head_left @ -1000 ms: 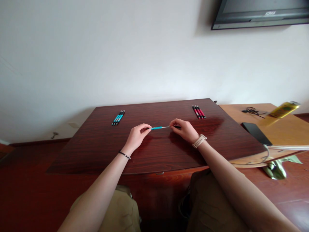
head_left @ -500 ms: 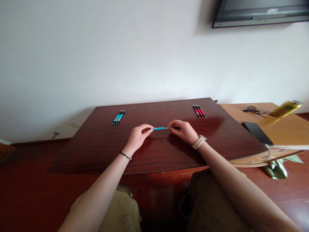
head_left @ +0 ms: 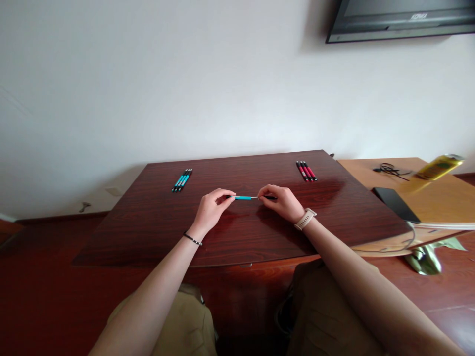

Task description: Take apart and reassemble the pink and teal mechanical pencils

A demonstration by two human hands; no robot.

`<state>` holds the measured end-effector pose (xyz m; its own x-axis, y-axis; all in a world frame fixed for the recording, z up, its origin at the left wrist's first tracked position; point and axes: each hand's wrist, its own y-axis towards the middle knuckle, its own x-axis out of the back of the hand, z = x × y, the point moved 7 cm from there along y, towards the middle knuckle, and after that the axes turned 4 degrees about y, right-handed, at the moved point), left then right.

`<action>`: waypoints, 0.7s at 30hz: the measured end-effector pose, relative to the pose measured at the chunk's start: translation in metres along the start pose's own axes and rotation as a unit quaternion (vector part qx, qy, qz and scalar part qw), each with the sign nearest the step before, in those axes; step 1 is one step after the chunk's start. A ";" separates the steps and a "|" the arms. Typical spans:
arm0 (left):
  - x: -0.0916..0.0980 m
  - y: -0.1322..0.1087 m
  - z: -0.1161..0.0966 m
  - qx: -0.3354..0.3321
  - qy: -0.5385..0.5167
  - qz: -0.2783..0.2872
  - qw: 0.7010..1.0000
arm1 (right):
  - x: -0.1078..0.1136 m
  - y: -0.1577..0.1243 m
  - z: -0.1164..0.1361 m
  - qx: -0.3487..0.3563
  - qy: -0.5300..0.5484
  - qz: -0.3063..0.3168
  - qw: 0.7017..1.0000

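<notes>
My left hand pinches the left end of a blue pen barrel above the dark wooden table. My right hand pinches a black pen part between thumb and fingers. A thin pale refill spans the short gap between the barrel and my right fingertips. Several blue pens lie side by side at the back left. Several red pens lie in a row at the back right.
Beside the dark table at right is a lighter wooden surface with a yellow can, a black cable and a flat black object. A screen hangs on the wall at upper right.
My left hand and the blue barrel have shifted very slightly to the left. My right hand is almost where it was, and the pens on the table have not moved.
</notes>
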<state>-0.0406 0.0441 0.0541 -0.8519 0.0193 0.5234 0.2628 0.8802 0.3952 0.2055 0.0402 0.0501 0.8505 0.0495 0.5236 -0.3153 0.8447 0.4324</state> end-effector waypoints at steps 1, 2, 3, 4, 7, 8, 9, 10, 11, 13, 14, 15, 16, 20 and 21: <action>0.000 0.000 0.000 -0.001 0.000 0.000 1.000 | 0.001 0.000 0.000 -0.002 0.000 -0.007 1.000; 0.000 0.000 -0.001 -0.001 0.000 -0.001 1.000 | 0.002 0.000 -0.001 -0.003 0.001 -0.016 1.000; 0.000 0.000 -0.001 -0.001 0.000 -0.003 1.000 | 0.003 0.000 -0.001 -0.005 0.003 -0.024 1.000; 0.000 0.001 -0.001 -0.001 -0.001 -0.005 1.000 | 0.003 0.000 -0.001 -0.006 0.008 -0.030 0.999; -0.001 0.001 0.001 0.003 -0.008 -0.007 1.000 | 0.000 0.001 0.002 -0.001 0.017 -0.025 1.000; -0.001 0.001 0.002 0.005 -0.012 -0.007 1.000 | -0.001 0.001 0.003 0.002 0.019 -0.020 1.000; -0.002 0.001 0.003 0.006 -0.017 -0.006 1.000 | -0.003 0.000 0.004 0.004 0.021 -0.017 1.000; -0.002 0.001 0.003 0.007 -0.023 -0.005 1.000 | -0.003 0.000 0.005 0.006 0.023 -0.016 1.000; -0.003 0.001 0.004 0.009 -0.031 -0.005 0.999 | -0.003 0.000 0.005 0.006 0.025 -0.017 1.000; -0.003 0.000 0.005 0.015 -0.059 -0.012 0.998 | -0.003 0.000 0.005 0.004 0.029 -0.020 0.999; -0.003 0.000 0.005 0.023 -0.078 -0.019 0.997 | -0.002 0.000 0.005 0.003 0.030 -0.022 0.999; -0.003 0.000 0.006 0.032 -0.099 -0.026 0.994 | -0.002 0.000 0.005 0.001 0.031 -0.026 0.999; -0.004 0.000 0.007 0.042 -0.118 -0.031 0.992 | -0.002 0.000 0.004 0.000 0.034 -0.029 0.999; -0.012 -0.001 0.008 0.064 -0.142 -0.013 0.988 | -0.005 0.000 0.005 -0.002 0.057 -0.023 0.998; -0.014 -0.001 0.008 0.065 -0.143 -0.007 0.988 | -0.006 0.000 0.005 -0.001 0.063 -0.020 0.998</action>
<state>-0.0322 0.0467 0.0403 -0.9530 0.1228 0.2769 0.2050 0.9345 0.2911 0.1980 0.0373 0.0508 0.9082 0.0825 0.4102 -0.2802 0.8480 0.4498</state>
